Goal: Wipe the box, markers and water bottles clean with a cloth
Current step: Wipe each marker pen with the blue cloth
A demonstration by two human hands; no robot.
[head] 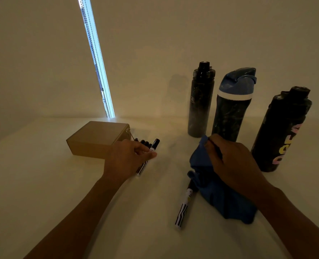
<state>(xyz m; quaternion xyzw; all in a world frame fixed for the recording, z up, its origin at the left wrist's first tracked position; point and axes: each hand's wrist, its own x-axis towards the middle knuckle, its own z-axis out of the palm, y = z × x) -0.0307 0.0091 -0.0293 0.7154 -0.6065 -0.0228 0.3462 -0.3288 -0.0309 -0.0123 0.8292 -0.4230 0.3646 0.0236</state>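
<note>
While the left hand (pixel 130 157) pinches one black-capped white marker (pixel 155 146) out of the bunch of black markers (pixel 144 142) just beside the closed brown cardboard box (pixel 97 139), the right hand (pixel 235 163) grips a bunched blue cloth (pixel 211 189) resting on the white counter (pixel 42 184). I'd say the step is fetching a marker for wiping. It would go best if the left hand lifts it clear of the bunch and carries it to the cloth. The right can then wrap fabric round the barrel and draw along its length, turning it.

A striped black-and-white marker (pixel 183 208) lies with one end tucked under the cloth. Beyond the cloth stand three upright bottles, all with pale smears: a slim black bottle (pixel 201 105), a dark bottle with a blue lid (pixel 229 113) and a black bottle with pink and yellow lettering (pixel 282 131).
</note>
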